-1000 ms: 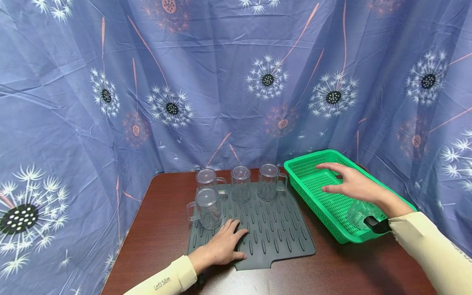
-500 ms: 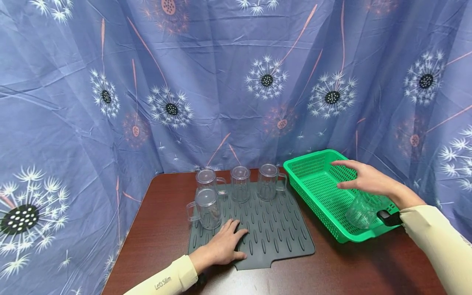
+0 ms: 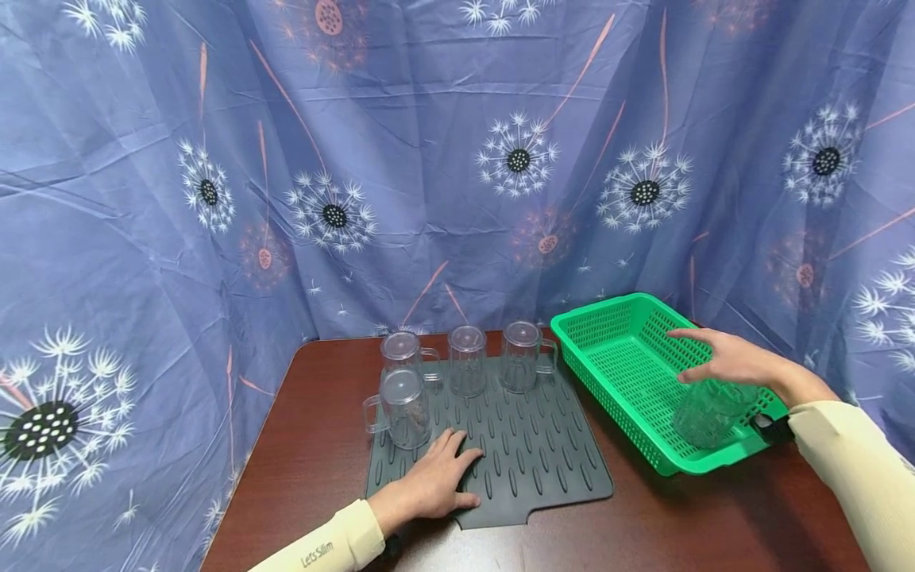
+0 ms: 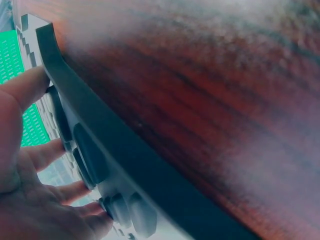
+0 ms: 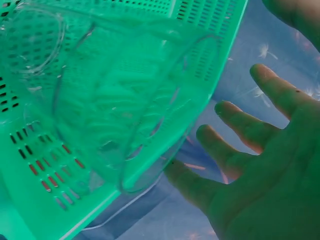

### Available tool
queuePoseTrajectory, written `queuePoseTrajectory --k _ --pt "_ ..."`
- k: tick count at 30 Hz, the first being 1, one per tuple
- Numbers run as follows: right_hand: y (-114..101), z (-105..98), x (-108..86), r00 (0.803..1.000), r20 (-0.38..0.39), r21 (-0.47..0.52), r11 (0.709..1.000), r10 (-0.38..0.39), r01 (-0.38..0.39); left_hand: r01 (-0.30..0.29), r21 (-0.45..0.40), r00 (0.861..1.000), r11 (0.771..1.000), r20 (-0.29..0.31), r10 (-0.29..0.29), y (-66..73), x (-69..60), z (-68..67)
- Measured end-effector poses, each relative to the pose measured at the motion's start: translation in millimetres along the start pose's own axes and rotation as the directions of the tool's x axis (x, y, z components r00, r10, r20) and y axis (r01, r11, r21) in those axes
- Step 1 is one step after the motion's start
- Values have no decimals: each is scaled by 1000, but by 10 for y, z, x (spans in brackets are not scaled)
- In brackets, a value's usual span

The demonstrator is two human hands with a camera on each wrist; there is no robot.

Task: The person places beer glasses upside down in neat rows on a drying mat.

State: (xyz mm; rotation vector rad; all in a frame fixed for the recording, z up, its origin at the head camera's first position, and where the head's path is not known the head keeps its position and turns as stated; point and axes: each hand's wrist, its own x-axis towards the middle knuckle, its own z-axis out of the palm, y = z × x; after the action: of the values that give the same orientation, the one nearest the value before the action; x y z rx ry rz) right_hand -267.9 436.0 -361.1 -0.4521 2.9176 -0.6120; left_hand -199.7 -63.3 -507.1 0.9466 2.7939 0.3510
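Observation:
My left hand [image 3: 432, 481] rests with spread fingers on the dark grey draining mat [image 3: 525, 496], near its front left part. The left wrist view shows the fingertips touching the ridged mat [image 4: 127, 145]. Above the right part of a green plastic basket [image 3: 608, 401] hovers my right hand [image 3: 747, 367], fingers extended and thumb apart. Below it a clear glass mug [image 3: 704, 417] lies in the basket, partly hidden by the hand. In the right wrist view the fingers stand apart from that mug [image 5: 120, 100], holding nothing.
Several clear mugs stand upside down on the mat: one at back left [image 3: 400, 348], one in front of it [image 3: 406, 413], one at back middle [image 3: 467, 365], one at back right [image 3: 519, 361]. A patterned blue curtain [image 3: 429, 159] hangs behind the brown table [image 3: 307, 445].
My right hand has moved rightward and slightly down over the basket, toward the mug, its fingers staying spread. My left hand has stayed on the mat.

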Motion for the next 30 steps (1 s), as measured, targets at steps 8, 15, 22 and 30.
queuePoseTrajectory --k 8,15,22,30 --pt "152 72 -18 998 62 46 999 -9 6 13 -12 1000 1000 16 -13 -1 9 -15" --pt "165 47 -63 984 179 93 995 6 -23 10 -17 1000 1000 17 -10 3 33 -37" --pt "144 11 -55 971 235 55 997 42 -56 10 -11 1000 1000 -1 -10 2 12 -28" --pt "163 -8 -38 962 267 35 997 59 -71 9 11 1000 1000 2 -9 13 7 -15"
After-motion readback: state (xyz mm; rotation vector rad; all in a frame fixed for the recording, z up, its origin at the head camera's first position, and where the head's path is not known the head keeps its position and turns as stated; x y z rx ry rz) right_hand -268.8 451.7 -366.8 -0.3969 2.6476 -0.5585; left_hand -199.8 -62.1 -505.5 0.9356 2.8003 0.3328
